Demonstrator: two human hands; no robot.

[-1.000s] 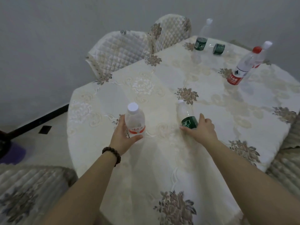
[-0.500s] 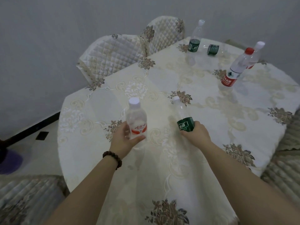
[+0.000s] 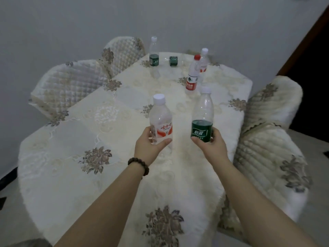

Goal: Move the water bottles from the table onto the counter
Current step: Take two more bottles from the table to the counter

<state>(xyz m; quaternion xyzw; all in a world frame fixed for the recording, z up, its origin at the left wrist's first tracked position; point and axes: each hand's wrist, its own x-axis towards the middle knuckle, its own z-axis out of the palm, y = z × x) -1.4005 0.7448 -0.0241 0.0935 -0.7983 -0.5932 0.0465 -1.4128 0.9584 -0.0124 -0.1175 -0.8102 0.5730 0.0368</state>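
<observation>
My left hand (image 3: pixel 148 147) grips a clear bottle with a red-and-white label (image 3: pixel 161 120), held upright above the table (image 3: pixel 74 139). My right hand (image 3: pixel 211 146) grips a clear bottle with a green label (image 3: pixel 203 120), also upright and lifted. Farther back on the table stand a green-label bottle (image 3: pixel 154 54), a red-cap bottle (image 3: pixel 193 73) and a white-cap bottle with a red label (image 3: pixel 203 59) behind it. Another green-label bottle (image 3: pixel 173 60) lies on its side at the far end. No counter is in view.
The round table carries a cream floral cloth. Quilted covered chairs stand at the back left (image 3: pixel 71 81), the back (image 3: pixel 122 50) and the right (image 3: pixel 268 132). A grey wall runs behind; a dark doorway (image 3: pixel 313 72) opens at the right.
Both hands have lifted their bottles off the cloth; the right-hand bottle went from tilted to upright. My view has swung left, so the table sits more to the centre.
</observation>
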